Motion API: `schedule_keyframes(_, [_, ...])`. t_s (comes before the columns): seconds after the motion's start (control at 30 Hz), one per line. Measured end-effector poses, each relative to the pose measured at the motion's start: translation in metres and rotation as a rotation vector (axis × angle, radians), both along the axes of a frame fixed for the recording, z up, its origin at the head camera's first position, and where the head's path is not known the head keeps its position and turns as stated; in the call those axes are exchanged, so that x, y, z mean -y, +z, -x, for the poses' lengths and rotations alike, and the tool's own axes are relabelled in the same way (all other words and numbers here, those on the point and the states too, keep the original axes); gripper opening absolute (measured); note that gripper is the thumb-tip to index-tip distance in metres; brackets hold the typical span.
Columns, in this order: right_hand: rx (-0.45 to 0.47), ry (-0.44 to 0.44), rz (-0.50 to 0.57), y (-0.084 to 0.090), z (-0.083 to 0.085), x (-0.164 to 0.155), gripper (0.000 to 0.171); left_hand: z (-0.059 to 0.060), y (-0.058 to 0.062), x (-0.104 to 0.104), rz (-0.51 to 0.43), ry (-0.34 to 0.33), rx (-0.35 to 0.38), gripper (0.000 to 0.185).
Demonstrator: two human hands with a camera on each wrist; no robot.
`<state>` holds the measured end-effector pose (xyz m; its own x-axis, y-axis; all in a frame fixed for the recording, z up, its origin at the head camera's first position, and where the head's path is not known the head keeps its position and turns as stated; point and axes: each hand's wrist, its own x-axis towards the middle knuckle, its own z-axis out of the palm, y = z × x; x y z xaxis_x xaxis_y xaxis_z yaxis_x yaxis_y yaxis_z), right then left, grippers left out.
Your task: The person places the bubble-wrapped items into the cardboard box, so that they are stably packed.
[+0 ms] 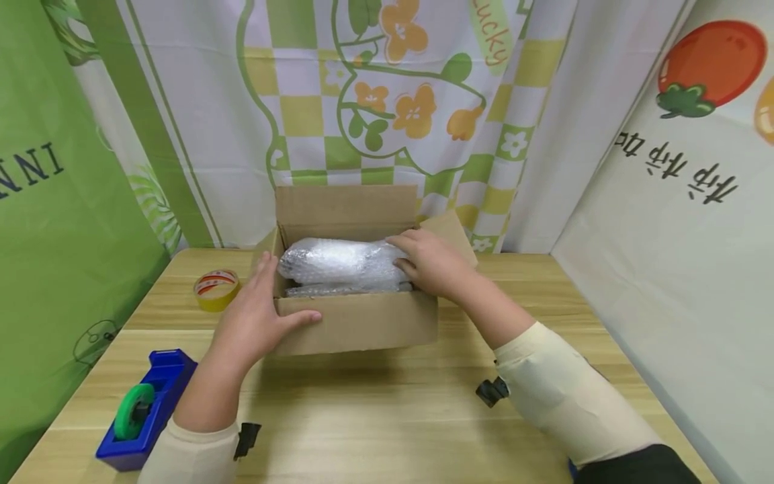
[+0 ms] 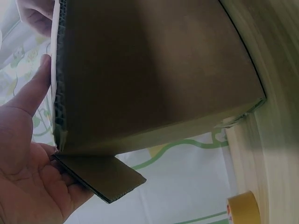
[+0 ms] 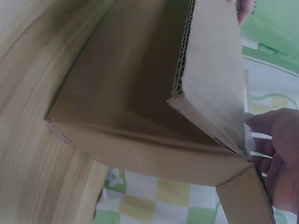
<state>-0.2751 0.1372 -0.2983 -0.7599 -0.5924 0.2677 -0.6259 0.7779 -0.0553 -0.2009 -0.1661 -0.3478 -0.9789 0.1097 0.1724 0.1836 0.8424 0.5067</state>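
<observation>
An open cardboard box [image 1: 357,323] stands at the middle of the table with its flaps spread. Inside lies a clear bubble-wrapped package [image 1: 338,261], and more bubble wrap [image 1: 338,290] shows beneath it. My left hand [image 1: 254,323] holds the box's front left corner, thumb across the front flap and fingers along the left side. In the left wrist view, its fingers pass behind the small side flap [image 2: 103,175]. At the box's right end, my right hand [image 1: 432,262] grips the package's right end, fingers over the top. What the wrap encloses is not discernible.
A roll of yellow tape [image 1: 218,292] lies left of the box. Nearer, beside my left forearm, sits a blue tape dispenser [image 1: 160,396] with a green roll core [image 1: 133,410]. A patterned curtain [image 1: 393,121] hangs behind the table [image 1: 375,417].
</observation>
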Motion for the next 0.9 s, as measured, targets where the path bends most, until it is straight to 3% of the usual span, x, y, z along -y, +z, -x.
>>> schedule_keyframes(0.17, [0.028, -0.093, 0.018, 0.008, -0.012, -0.014, 0.051, -0.001, 0.0, 0.003, 0.025, -0.029, -0.004, 0.125])
schedule_keyframes(0.47, [-0.059, -0.181, 0.097, 0.01, -0.032, -0.049, 0.064, -0.001, 0.0, 0.007, 0.031, -0.062, -0.015, 0.12])
schedule_keyframes(0.9, [0.018, -0.273, 0.153, 0.008, -0.064, -0.086, 0.077, 0.005, 0.0, 0.018, 0.029, -0.083, -0.022, 0.123])
